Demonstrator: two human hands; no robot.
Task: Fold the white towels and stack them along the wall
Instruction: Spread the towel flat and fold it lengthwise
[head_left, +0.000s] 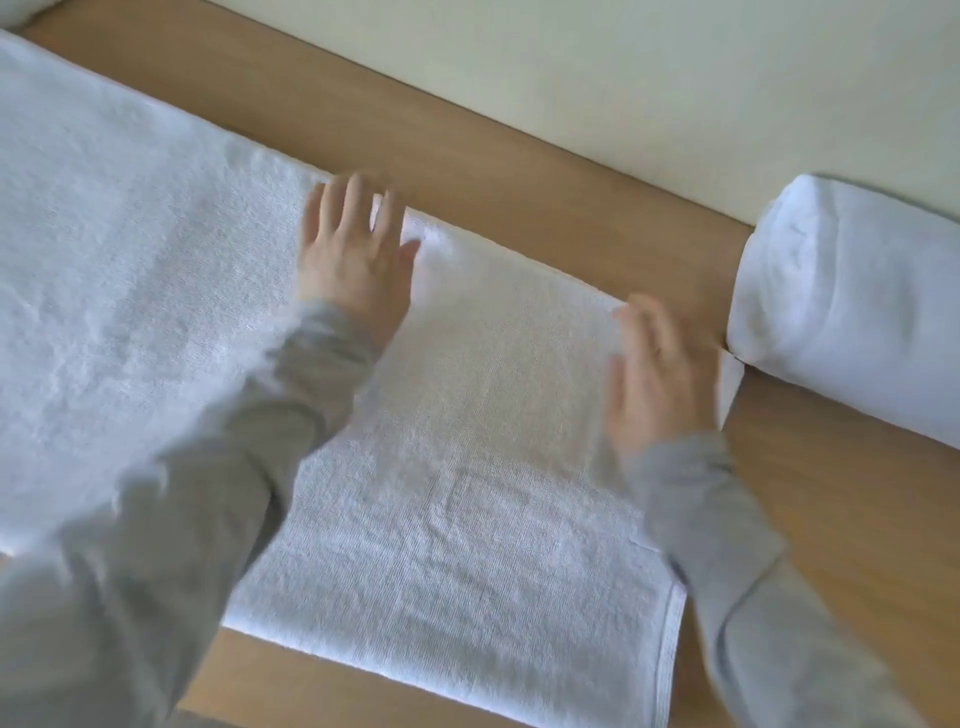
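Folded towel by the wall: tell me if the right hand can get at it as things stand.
Probably yes: the right hand rests on the flat towel's edge, right beside the folded towel, nothing standing between them.

1. A white towel (467, 467) lies spread on the wooden table (519, 171).
2. The left hand (353, 260) presses flat on it.
3. The right hand (654, 374) rests flat at its right edge.
4. A rolled towel (852, 306) lies against the wall (571, 62).

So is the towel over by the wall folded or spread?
Folded: the towel is a thick, rounded bundle on the table beside the wall.
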